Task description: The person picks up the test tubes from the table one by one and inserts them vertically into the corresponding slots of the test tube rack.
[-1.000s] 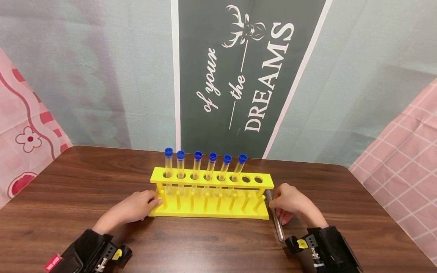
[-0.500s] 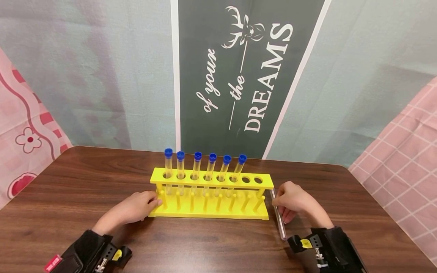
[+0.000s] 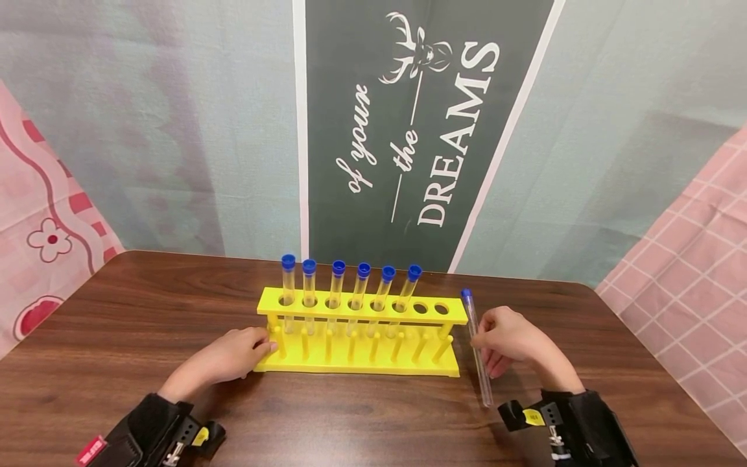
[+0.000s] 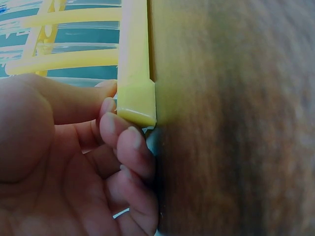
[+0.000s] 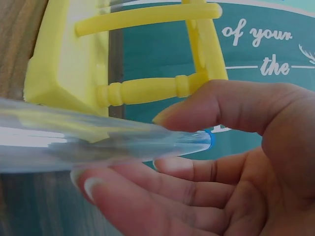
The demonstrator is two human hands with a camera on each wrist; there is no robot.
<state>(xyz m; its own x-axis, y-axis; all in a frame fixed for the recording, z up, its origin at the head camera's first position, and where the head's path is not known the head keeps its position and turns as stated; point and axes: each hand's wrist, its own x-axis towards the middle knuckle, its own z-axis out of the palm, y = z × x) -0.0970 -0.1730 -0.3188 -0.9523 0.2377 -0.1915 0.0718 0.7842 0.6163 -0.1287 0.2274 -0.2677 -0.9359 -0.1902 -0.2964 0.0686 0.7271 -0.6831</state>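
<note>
A yellow test tube rack (image 3: 362, 368) stands on the table, with several clear, blue-capped test tubes (image 3: 337, 282) in its holes. The two rightmost holes hold none. At the rack's left end my left hand (image 3: 233, 353) grips the corner of the base; in the left wrist view its thumb and fingertips lie against the rack's end (image 4: 135, 101). Just right of the rack, my right hand (image 3: 509, 337) pinches another blue-capped test tube (image 3: 483, 379) between thumb and fingers. That test tube (image 5: 59, 137) is tilted, its cap pointing away from me and its rounded end towards me.
The brown wooden table (image 3: 350, 428) reaches to a cloth backdrop (image 3: 251, 130) with a dark green printed panel (image 3: 350, 39). Pink cloth (image 3: 700, 272) hangs on both sides. Each wrist wears a black camera strap (image 3: 583, 421).
My right hand has moved slightly right with the test tube. The tube's blue cap, hidden before, now shows beyond the rack's right end. The left hand and the rack stay put.
</note>
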